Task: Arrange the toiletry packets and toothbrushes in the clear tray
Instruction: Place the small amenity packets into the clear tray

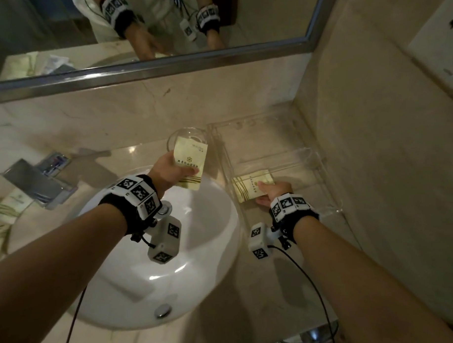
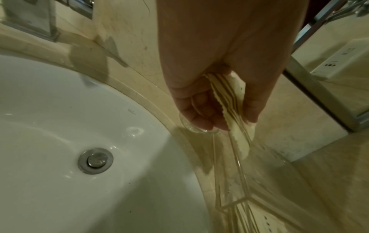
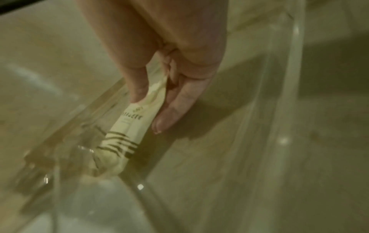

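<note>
Left hand [image 1: 169, 168] grips a pale yellow, brown-striped paper toiletry packet [image 1: 190, 165] above the white round basin's [image 1: 197, 262] rim, beside the clear acrylic tray [image 1: 320, 165]; right hand [image 1: 273, 192] pinches a second matching packet [image 1: 251, 184] low inside that tray's near compartment

A: Left hand [image 1: 166, 168]: one cream packet [image 1: 190, 165], pinched, held over the white basin [image 1: 197, 249] rim, before a drinking glass [image 1: 187, 135].

B: Right hand [image 1: 273, 192]: second cream packet [image 1: 251, 184], gripped inside the clear tray [image 1: 320, 168]. More packets [image 1: 6, 212] far left.
</note>
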`<state>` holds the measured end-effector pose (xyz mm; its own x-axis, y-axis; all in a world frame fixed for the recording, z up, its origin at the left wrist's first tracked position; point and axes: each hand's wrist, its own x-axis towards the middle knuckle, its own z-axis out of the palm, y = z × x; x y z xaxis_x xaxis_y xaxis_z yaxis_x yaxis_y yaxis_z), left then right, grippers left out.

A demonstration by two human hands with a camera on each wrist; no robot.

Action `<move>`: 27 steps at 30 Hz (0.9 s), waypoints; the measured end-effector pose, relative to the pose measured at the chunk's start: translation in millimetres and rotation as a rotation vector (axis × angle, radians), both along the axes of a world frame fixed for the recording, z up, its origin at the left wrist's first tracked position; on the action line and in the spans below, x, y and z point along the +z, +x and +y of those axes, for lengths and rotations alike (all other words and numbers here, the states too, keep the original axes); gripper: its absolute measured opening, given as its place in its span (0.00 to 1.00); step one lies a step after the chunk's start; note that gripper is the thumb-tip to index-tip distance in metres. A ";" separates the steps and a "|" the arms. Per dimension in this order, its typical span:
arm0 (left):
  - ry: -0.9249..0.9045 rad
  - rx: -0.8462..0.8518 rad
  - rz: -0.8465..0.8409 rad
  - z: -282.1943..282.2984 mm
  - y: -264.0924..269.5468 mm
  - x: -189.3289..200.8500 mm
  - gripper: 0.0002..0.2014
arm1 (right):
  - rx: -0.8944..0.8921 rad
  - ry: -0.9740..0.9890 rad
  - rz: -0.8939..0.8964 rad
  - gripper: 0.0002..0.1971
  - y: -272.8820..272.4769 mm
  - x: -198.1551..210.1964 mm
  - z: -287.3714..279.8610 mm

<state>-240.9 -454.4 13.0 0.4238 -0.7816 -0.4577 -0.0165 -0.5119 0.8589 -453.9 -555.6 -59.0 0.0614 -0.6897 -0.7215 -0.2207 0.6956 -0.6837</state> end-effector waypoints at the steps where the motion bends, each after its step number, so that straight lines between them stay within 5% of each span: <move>1: -0.001 0.002 0.004 0.0 0.0 -0.1 0.22 | 0.053 -0.023 0.060 0.18 -0.7 1.5 0.5; 5: -0.006 0.005 0.031 -4.4 -5.7 1.6 0.20 | 0.259 -0.144 0.343 0.25 -11.5 12.5 -2.3; 9: -0.015 -0.091 0.024 -13.3 -20.9 9.3 0.15 | 0.306 -0.168 0.443 0.29 -30.9 18.4 -11.2; 14: 0.000 -0.275 -0.024 -28.8 -44.8 19.5 0.10 | 0.298 -0.272 0.100 0.15 -37.2 53.5 -5.3; 19: 0.024 -0.448 -0.047 -41.9 -73.9 25.3 0.07 | 0.440 -0.250 -0.176 0.14 -37.4 81.4 -4.8; 22: 0.012 -0.482 -0.105 -47.9 -88.3 23.6 0.06 | 0.519 -0.193 -0.217 0.04 -45.5 82.9 -3.3; 27: 0.042 -0.485 -0.088 -55.9 -98.7 16.2 0.04 | 0.344 -0.221 -0.080 0.10 -73.2 69.4 -15.7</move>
